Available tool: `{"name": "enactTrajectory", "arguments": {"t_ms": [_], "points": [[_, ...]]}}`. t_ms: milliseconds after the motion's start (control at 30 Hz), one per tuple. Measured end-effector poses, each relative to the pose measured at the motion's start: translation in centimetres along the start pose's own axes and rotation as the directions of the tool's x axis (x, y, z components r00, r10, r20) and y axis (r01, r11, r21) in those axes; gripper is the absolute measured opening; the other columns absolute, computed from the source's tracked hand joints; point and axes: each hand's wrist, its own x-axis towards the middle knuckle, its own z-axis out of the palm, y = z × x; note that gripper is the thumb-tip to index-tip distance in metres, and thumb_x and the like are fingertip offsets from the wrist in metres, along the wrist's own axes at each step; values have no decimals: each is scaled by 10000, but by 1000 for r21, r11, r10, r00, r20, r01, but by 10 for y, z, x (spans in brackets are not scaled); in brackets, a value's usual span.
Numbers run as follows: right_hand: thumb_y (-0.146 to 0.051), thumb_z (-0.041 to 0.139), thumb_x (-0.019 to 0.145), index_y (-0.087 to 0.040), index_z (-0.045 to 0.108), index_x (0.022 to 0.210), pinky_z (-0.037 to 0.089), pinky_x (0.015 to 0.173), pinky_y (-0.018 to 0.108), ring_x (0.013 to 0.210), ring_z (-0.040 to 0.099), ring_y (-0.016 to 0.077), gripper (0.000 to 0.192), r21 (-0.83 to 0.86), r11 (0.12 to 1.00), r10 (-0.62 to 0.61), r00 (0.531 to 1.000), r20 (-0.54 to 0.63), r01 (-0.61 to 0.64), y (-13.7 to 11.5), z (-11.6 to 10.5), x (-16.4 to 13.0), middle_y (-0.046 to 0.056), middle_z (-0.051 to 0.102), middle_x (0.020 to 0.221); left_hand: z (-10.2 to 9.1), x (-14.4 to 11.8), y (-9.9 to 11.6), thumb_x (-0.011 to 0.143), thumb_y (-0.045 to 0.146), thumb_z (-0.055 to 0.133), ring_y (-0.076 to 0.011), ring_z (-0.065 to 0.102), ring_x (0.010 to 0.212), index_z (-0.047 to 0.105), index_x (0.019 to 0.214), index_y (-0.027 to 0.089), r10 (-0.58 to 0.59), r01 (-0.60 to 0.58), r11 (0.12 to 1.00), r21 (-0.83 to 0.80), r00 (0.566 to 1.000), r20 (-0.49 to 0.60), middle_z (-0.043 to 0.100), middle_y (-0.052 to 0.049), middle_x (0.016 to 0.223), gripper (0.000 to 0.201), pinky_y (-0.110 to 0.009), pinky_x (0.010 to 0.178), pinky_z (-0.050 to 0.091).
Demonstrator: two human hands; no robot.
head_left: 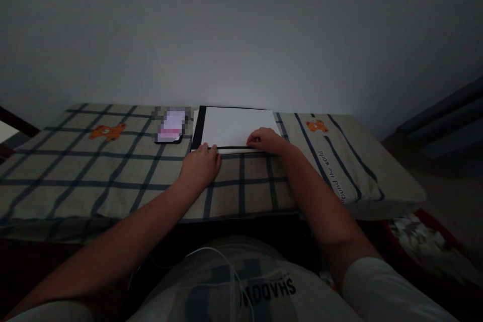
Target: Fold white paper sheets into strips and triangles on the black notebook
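Note:
A flat white panel with a black border (198, 128), like a drawing light pad, lies on the cloth-covered table. White paper (230, 123) covers most of its top, and pale sheet edges show under its near and left sides. At the near left corner, my left hand (202, 165) rests with its fingertips on the edge, fingers loosely bent and slightly apart. My right hand (266, 140) lies over the near right part of the panel. Its fingers are curled together in a pinch close to the near edge; whatever is between them is too small to make out.
Left of the panel lies a phone (171, 126) with a lit, blurred screen. A checked tablecloth (151, 161) with orange bear prints covers the table, which stands against a grey wall (241, 35). A red container (426, 241) with pale scraps stands on the floor at right.

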Motion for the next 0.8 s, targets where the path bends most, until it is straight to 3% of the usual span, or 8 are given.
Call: {"name": "enactTrajectory", "arguments": {"t_ms": [100,200,300,367,533,800], "points": [[-304,612,849,-199,739,896,338,743,277,809,564,159,172,-25,1000,-13,1000,-9,13,-2,0,-1,41,698,828,-2,-1,-1,958,355,326,-312,610,1052,606,1149,128,26,-27,1000,-10,999,-47,619,-186,1164,408,-438,811,482],[-291,604,860,-211,738,908,330,800,293,887,564,177,163,-47,998,-37,999,-3,37,-2,0,-1,42,707,886,1,3,1,949,301,368,-315,443,1295,621,1150,130,169,-175,983,-48,979,-110,521,-180,1354,366,-474,991,405],[-290,594,872,-219,737,915,318,845,310,953,557,193,165,-60,996,-68,998,-20,66,-3,2,0,40,712,928,10,11,3,945,239,382,-238,342,1381,555,1276,135,447,-459,874,-156,888,-110,485,-128,1417,388,-423,1110,315],[-301,588,881,-220,734,927,313,862,317,968,554,195,173,-72,995,-74,996,-40,71,-4,3,-1,41,710,940,18,14,4,961,251,367,-210,342,1383,518,1322,128,532,-547,810,-213,837,-127,493,-116,1415,410,-397,1125,306],[-315,533,919,-197,723,954,331,857,327,986,538,204,227,-200,976,-105,990,-93,85,-21,3,-16,76,676,1007,28,15,2,979,281,341,-212,406,1339,496,1338,80,516,-542,807,-234,840,-167,508,-140,1396,440,-370,1128,310],[-202,398,959,-140,638,1147,398,858,324,996,511,219,311,-340,940,-93,984,-155,35,-53,25,-44,124,612,1088,12,15,6,963,286,381,-222,481,1239,503,1320,155,482,-501,836,-225,865,-136,541,-113,1340,399,-396,1048,377]]}}
